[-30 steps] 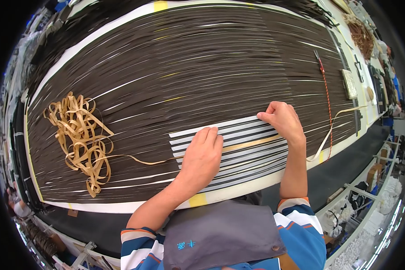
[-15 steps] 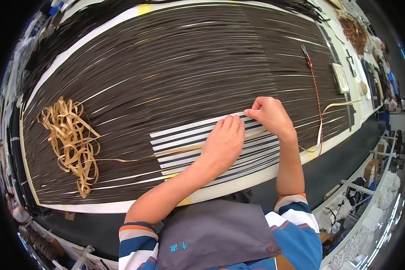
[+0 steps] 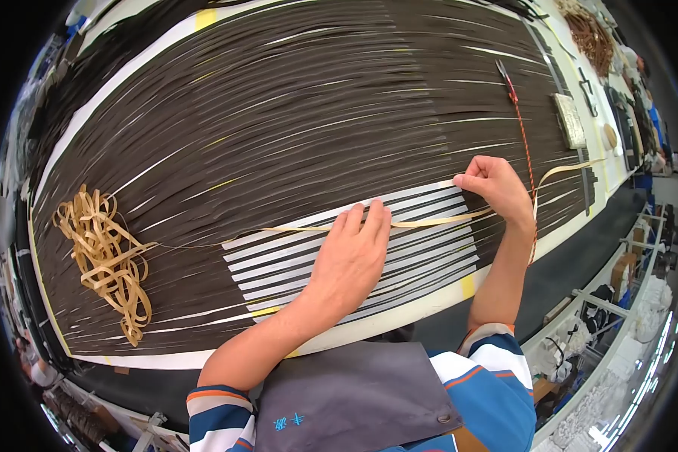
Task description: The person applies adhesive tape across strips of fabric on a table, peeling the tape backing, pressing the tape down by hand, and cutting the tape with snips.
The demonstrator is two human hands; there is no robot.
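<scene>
My left hand [image 3: 350,260] lies flat with its fingers stretched out over a patch of white strips [image 3: 279,262] alternating with dark ones. A long tan strip [image 3: 433,221] crosses the upper part of this patch and meets the left fingers. My right hand [image 3: 497,188] is closed in a pinch at the upper right corner of the patch, by the end of the topmost white strip; what is between the fingertips is too small to make out. Leftward, the tan strip thins towards a tangled heap of tan strips [image 3: 102,256]; on the right it passes behind my right wrist.
Dark brown strips [image 3: 301,128] cover most of the white-edged table [image 3: 158,360]. A pointed tool with a red handle [image 3: 510,84] lies at the right, trailing a red twisted cord [image 3: 525,139]. Beyond it sits a wrapped block [image 3: 569,120]. Shelving with bundles [image 3: 595,309] stands at the right.
My right hand has slid rightward along the top white strip, while the left stays flat on the patch. The tan strip's middle has shifted away from me, up the patch. The view has shifted slightly.
</scene>
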